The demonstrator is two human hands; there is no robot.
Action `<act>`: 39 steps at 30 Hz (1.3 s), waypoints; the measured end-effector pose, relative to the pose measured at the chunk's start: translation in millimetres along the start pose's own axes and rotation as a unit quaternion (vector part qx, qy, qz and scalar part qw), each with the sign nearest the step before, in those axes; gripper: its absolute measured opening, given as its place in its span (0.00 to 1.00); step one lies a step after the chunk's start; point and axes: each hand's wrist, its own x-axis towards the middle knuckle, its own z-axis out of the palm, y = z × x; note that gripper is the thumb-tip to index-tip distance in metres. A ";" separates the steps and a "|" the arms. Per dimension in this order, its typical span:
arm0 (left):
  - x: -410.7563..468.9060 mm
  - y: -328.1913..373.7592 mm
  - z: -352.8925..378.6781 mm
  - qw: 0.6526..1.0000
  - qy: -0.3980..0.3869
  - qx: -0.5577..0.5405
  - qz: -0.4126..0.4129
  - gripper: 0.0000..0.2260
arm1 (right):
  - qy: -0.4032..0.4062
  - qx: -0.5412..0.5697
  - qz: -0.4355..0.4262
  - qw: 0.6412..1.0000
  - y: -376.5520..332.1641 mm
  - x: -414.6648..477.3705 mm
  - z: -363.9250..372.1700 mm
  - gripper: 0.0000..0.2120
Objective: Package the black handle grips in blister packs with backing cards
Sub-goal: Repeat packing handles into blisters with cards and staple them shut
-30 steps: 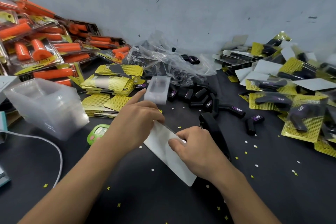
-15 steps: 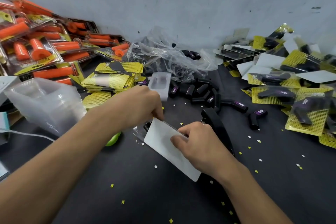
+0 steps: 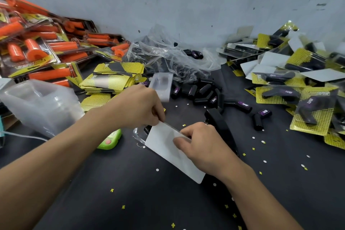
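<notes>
Pack: white backing card (image 3: 168,152) lies blank side up on the table (image 3: 130,183), over a clear blister (image 3: 137,135). A black handle grip (image 3: 147,129) shows at its upper-left edge.
Left hand (image 3: 136,106): you pinch the card's top corner.
Right hand (image 3: 203,145): fingers curled, pinching the card's right edge.
Handling (judged): card is light and bendy, blister thin, slick and springy. Grip both together at the rim, not the dome.
Containers: plastic bag (image 3: 173,58) holds more black grips. The nested blister shells (image 3: 37,102) look unfilled. The loose grips (image 3: 201,91) are outside any container.

a matt white backing card (image 3: 168,147) lies on the matt black counter (image 3: 130,183), glossy clear plastic blister trays (image 3: 41,102) stacked far left, crinkled shiny plastic bag (image 3: 173,56) behind matt black handle grips (image 3: 203,91).
</notes>
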 end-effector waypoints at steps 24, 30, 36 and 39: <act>-21.0 40.0 65.6 0.832 0.315 -0.390 -0.239 0.29 | 0.233 0.122 0.053 0.963 -0.6 -0.2 17.2 0.26; -22.7 51.0 81.1 0.690 0.199 -0.659 -0.226 0.11 | 0.059 0.254 0.112 0.959 -3.2 -2.1 24.9 0.16; -21.9 43.4 80.4 0.694 0.200 -0.644 -0.253 0.08 | -0.045 0.387 0.115 0.914 -4.0 -6.6 19.1 0.07; -22.8 46.1 83.9 0.687 0.214 -0.632 -0.289 0.14 | -0.032 0.382 0.137 0.913 -8.9 -8.2 25.1 0.13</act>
